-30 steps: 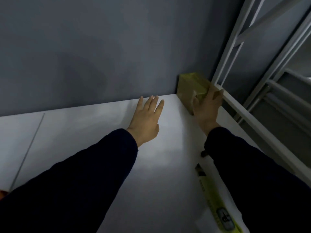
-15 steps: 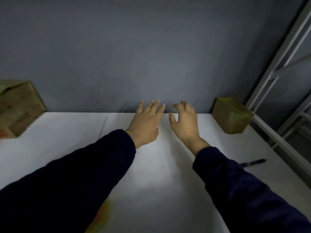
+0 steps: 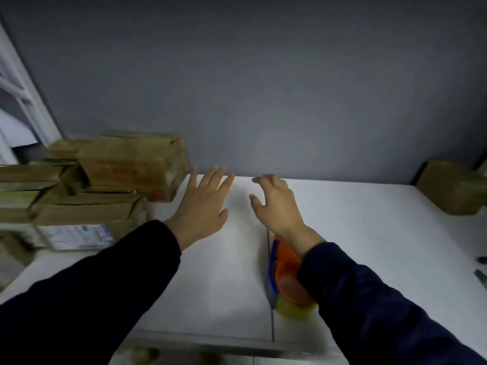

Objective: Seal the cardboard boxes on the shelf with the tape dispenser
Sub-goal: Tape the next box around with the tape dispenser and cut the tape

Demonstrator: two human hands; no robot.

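Observation:
Several brown cardboard boxes are stacked at the left of the white shelf [image 3: 355, 246]; the nearest upper box [image 3: 131, 164] stands close to my left hand [image 3: 203, 206], which is stretched flat over the shelf with straight fingers and holds nothing. My right hand [image 3: 274, 204] hovers beside it with loosely bent fingers, also holding nothing. Under my right forearm lies an orange and blue tape dispenser [image 3: 286, 275] with a yellowish tape roll. One more cardboard box [image 3: 453, 188] sits at the far right against the wall.
A grey wall [image 3: 263, 88] closes the back of the shelf. White rack posts [image 3: 26, 101] rise at the far left. A low box with a white printed label [image 3: 76, 235] sits in front of the stack. Small dark objects [image 3: 481, 272] lie at the right edge.
The view has swung left: the box stack and the tape dispenser have come into sight. My right hand let go of the right-hand box and moved beside my left hand.

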